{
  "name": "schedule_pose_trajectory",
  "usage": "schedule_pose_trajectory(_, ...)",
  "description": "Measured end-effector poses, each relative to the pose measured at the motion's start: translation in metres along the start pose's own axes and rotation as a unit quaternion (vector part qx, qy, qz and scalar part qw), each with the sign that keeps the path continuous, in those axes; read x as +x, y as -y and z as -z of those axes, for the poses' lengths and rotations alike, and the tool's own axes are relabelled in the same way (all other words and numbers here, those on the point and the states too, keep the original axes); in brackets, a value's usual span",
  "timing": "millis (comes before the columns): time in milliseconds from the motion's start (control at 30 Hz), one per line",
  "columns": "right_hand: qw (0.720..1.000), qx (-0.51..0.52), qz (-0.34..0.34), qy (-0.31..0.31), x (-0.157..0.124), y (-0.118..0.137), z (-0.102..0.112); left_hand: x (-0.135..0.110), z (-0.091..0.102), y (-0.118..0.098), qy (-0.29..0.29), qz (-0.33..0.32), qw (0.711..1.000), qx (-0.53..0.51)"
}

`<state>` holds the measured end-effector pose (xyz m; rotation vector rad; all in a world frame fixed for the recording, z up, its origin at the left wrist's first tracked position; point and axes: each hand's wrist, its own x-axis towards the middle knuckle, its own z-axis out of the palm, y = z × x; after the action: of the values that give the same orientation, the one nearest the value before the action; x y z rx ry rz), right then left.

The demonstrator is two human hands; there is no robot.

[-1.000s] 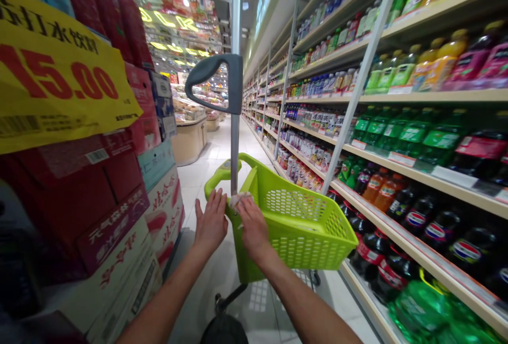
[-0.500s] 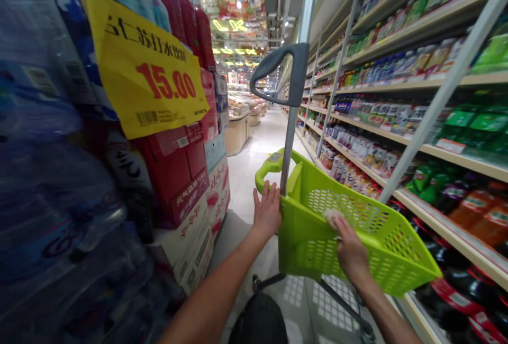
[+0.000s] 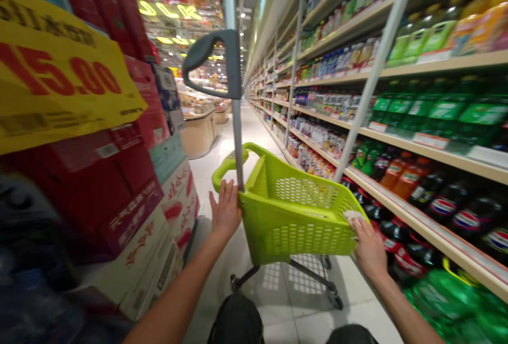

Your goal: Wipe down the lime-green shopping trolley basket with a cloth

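Observation:
A lime green plastic shopping basket stands on a wheeled frame in a shop aisle, with a tall grey pull handle rising from its near left corner. My left hand lies flat against the basket's left corner by the handle pole, fingers stretched up. My right hand presses a small whitish cloth on the basket's right rim corner, fingers closed over it.
Stacked red and white cartons with a yellow 15.00 price sign stand close on the left. Shelves of drink bottles run along the right. The tiled aisle floor stretches ahead to a display counter.
My right hand has slid with the cloth along the basket's near rim, from the left corner by the pole to the right corner. My left hand stays at the left corner.

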<state>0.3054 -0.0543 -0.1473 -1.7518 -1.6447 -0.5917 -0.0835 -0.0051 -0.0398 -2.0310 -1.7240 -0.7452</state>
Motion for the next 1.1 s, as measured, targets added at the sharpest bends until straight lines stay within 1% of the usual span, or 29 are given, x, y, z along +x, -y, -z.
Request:
schedule_pose_trajectory(33, 1.000, 0.003, -0.012, -0.007, 0.003, 0.002, 0.004, 0.001, -0.002, -0.001, -0.008, 0.004, 1.000, -0.002)
schedule_pose_trajectory(67, 1.000, 0.020, -0.009, -0.013, 0.007, 0.011, 0.004, 0.002, -0.004, -0.003, -0.014, 0.004, 1.000, -0.003)
schedule_pose_trajectory(133, 1.000, 0.014, 0.005, -0.017, 0.016, 0.042, -0.002, 0.004, -0.005, -0.005, -0.025, 0.003, 1.000, -0.003)
schedule_pose_trajectory(167, 0.999, 0.020, 0.023, -0.016, 0.020, 0.061, -0.007, 0.005, -0.005, -0.006, -0.030, 0.000, 1.000, -0.001)
schedule_pose_trajectory(233, 0.993, 0.075, 0.087, -0.005, 0.023, 0.095, -0.017, 0.005, -0.003, -0.007, -0.036, -0.011, 0.999, 0.004)
schedule_pose_trajectory(267, 0.991, 0.088, 0.102, 0.000, 0.022, 0.105, -0.021, 0.005, -0.002, -0.006, -0.038, -0.015, 0.999, 0.007)
schedule_pose_trajectory(300, 0.989, 0.101, 0.111, 0.003, 0.020, 0.108, -0.023, 0.005, -0.001, -0.006, -0.040, -0.018, 0.999, 0.010)
schedule_pose_trajectory(333, 0.988, 0.105, 0.110, 0.005, 0.016, 0.103, -0.023, 0.004, 0.000, -0.005, -0.042, -0.021, 0.999, 0.012)
schedule_pose_trajectory(367, 0.989, 0.104, 0.103, 0.006, 0.012, 0.090, -0.022, 0.004, 0.000, -0.005, -0.043, -0.023, 0.999, 0.014)
schedule_pose_trajectory(433, 0.993, 0.089, 0.070, 0.007, 0.003, 0.048, -0.017, 0.002, 0.000, -0.005, -0.046, -0.029, 0.998, 0.016)
schedule_pose_trajectory(500, 0.998, 0.058, -0.001, 0.007, -0.004, -0.001, -0.011, 0.002, -0.001, -0.007, -0.048, -0.033, 0.998, 0.016)
schedule_pose_trajectory(533, 0.998, 0.042, -0.040, 0.005, -0.006, -0.022, -0.007, 0.001, -0.001, -0.009, -0.049, -0.032, 0.998, 0.016)
schedule_pose_trajectory(567, 0.997, 0.034, -0.072, 0.000, -0.008, -0.037, -0.005, 0.001, -0.001, -0.011, -0.049, -0.030, 0.998, 0.016)
schedule_pose_trajectory(600, 0.995, 0.034, -0.091, -0.007, -0.007, -0.045, -0.004, 0.000, -0.001, -0.013, -0.050, -0.028, 0.998, 0.017)
schedule_pose_trajectory(633, 0.994, 0.044, -0.097, -0.015, -0.006, -0.045, -0.004, 0.000, -0.001, -0.016, -0.050, -0.027, 0.998, 0.018)
schedule_pose_trajectory(667, 0.993, 0.062, -0.092, -0.025, -0.003, -0.038, -0.006, 0.000, -0.001, -0.018, -0.049, -0.027, 0.998, 0.020)
schedule_pose_trajectory(700, 0.992, 0.087, -0.079, -0.034, 0.001, -0.024, -0.009, 0.000, 0.000, -0.021, -0.048, -0.028, 0.998, 0.024)
schedule_pose_trajectory(767, 0.987, 0.147, -0.049, -0.051, 0.012, 0.019, -0.019, 0.000, 0.003, -0.026, -0.044, -0.032, 0.998, 0.036)
schedule_pose_trajectory(833, 0.976, 0.208, -0.025, -0.055, 0.023, 0.074, -0.028, 0.000, 0.007, -0.031, -0.035, -0.038, 0.997, 0.054)
schedule_pose_trajectory(900, 0.961, 0.268, -0.001, -0.069, 0.032, 0.131, -0.031, -0.001, 0.010, -0.036, -0.026, -0.046, 0.996, 0.073)
schedule_pose_trajectory(967, 0.945, 0.318, 0.014, -0.077, 0.040, 0.180, -0.028, -0.003, 0.014, -0.042, -0.021, -0.054, 0.994, 0.087)
schedule_pose_trajectory(1000, 0.937, 0.340, 0.026, -0.075, 0.043, 0.200, -0.024, -0.005, 0.015, -0.044, -0.021, -0.058, 0.994, 0.091)
schedule_pose_trajectory(1033, 0.929, 0.360, 0.046, -0.068, 0.046, 0.217, -0.018, -0.006, 0.018, -0.047, -0.021, -0.060, 0.994, 0.093)
schedule_pose_trajectory(1100, 0.913, 0.390, 0.102, -0.056, 0.053, 0.239, -0.001, -0.006, 0.023, -0.049, -0.017, -0.067, 0.994, 0.085)
